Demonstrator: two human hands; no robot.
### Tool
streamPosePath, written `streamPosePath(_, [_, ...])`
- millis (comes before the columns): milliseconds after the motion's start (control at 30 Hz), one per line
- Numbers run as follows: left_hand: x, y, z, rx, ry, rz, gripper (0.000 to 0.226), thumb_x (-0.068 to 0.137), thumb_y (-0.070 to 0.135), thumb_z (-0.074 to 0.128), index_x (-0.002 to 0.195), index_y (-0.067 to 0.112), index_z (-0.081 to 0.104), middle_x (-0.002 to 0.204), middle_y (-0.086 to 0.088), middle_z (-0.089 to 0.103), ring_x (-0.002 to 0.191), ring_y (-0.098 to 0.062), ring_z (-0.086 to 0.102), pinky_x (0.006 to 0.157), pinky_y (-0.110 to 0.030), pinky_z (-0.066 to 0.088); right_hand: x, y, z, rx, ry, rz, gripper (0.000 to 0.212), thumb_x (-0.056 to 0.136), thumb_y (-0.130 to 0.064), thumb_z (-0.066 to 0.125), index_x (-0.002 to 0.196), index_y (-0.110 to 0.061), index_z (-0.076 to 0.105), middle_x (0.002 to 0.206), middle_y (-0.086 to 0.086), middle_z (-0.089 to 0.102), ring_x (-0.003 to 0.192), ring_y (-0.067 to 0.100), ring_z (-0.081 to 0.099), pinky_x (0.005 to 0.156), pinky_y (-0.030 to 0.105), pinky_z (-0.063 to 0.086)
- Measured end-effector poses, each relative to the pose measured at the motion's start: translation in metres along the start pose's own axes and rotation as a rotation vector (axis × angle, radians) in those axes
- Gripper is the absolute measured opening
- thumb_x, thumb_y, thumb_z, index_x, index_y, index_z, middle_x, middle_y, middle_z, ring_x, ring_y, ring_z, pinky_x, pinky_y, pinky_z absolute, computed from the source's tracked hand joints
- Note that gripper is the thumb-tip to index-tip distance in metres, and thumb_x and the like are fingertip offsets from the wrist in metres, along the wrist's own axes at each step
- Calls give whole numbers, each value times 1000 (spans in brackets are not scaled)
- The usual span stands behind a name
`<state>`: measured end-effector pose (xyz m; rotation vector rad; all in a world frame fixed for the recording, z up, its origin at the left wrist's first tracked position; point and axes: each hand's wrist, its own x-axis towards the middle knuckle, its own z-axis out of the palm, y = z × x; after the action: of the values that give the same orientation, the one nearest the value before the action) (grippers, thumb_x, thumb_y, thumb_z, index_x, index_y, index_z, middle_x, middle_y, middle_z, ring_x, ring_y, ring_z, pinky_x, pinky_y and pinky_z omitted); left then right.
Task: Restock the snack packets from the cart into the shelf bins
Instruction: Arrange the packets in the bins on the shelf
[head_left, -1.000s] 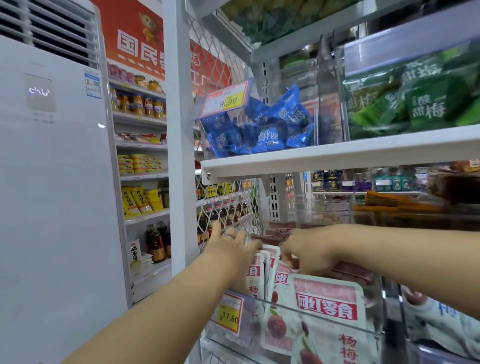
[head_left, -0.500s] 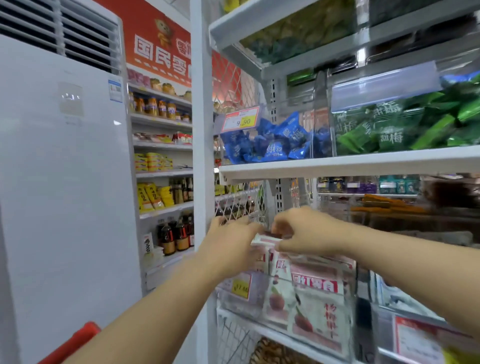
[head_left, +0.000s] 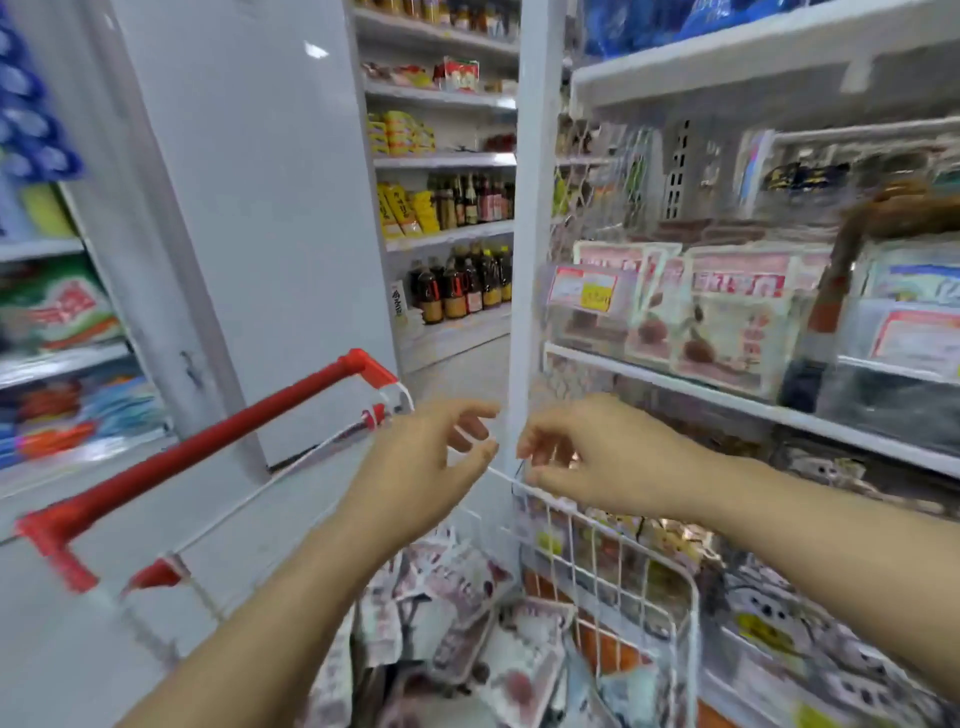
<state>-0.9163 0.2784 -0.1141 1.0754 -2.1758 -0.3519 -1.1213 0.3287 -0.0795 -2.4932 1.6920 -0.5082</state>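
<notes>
My left hand (head_left: 426, 462) and my right hand (head_left: 597, 457) hover side by side above the white wire cart (head_left: 613, 571), both empty with fingers spread and curled. Several pink-and-white snack packets (head_left: 467, 587) lie piled in the cart below my hands. Up on the right, a clear shelf bin (head_left: 691, 322) holds upright packets of the same pink kind behind a yellow price tag (head_left: 595, 296). The frame is motion-blurred.
The cart's red handle (head_left: 208, 441) runs across the lower left. A white shelf post (head_left: 532, 218) stands just behind my hands. A tall white appliance (head_left: 249, 208) fills the left middle, with bottle shelves (head_left: 462, 280) beyond. More bins sit lower right.
Both hands have come away from the pink packets in the shelf bin and dropped down over the cart. The view has tilted down, bringing the cart and its handle into sight.
</notes>
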Motion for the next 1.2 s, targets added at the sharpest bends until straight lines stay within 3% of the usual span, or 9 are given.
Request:
streamPosePath(233, [-90,-53,19,77,-144,-261,32,86,52,57,115,42,62,99,23,66,87,1,65,84,-39,56,-38,5,124,124,-322,141,26,87,-24,64,113,-22,69,96,-7,69,85,10,61,77,27,48])
streamPosePath(400, [-105,-57,29,323,-169,-236,35,95,46,57,130,41,58,111,21,68,97,-3,65,83,-31,54,-45,9,173,162,-552,289,70,91,-44,67,149,-22,35,147,3,47,128,24,52,100,32,45])
streamPosePath(567, [-104,-57,34,369,-175,-205,37,95,45,55,132,42,55,114,21,65,102,-6,64,85,-33,54,-37,11,184,201,-583,432,85,90,-44,68,156,-18,20,131,12,59,114,26,61,99,41,49])
streamPosePath(733, [-103,-60,35,325,-157,-254,34,96,43,56,130,42,55,113,21,65,98,-5,64,83,-31,54,-38,8,176,377,-546,493,90,85,-44,76,155,-17,27,158,3,36,136,22,46,104,27,39])
streamPosePath(800, [-103,-60,34,314,-177,-269,35,96,44,56,131,42,54,114,21,64,98,-4,64,82,-30,53,-38,9,173,460,-567,570,80,84,-41,77,148,-11,39,139,8,55,109,21,62,85,29,49])
streamPosePath(833, [-103,-59,34,314,-193,-276,36,96,45,56,131,42,54,114,21,64,98,-4,65,82,-31,53,-40,10,171,517,-575,609,74,85,-37,78,144,-8,44,113,10,65,82,18,63,67,27,49])
streamPosePath(933, [-103,-59,33,301,-240,-287,34,95,46,57,129,43,55,114,21,64,96,-2,65,82,-31,55,-47,14,160,615,-567,699,66,86,-25,76,140,-2,45,60,3,55,48,13,47,48,24,38])
streamPosePath(1067, [-100,-59,31,101,-293,-346,38,96,47,59,133,40,57,111,24,64,95,2,63,79,-30,57,-55,12,131,695,-432,660,69,89,-22,74,147,-9,40,65,-2,59,52,9,54,53,25,45])
streamPosePath(1200, [-93,-44,24,-258,-302,-473,49,97,53,57,140,31,54,116,17,68,101,-1,67,83,-23,54,-53,-2,111,790,-236,500,45,91,-24,71,133,-23,54,86,-11,69,69,7,67,64,27,55])
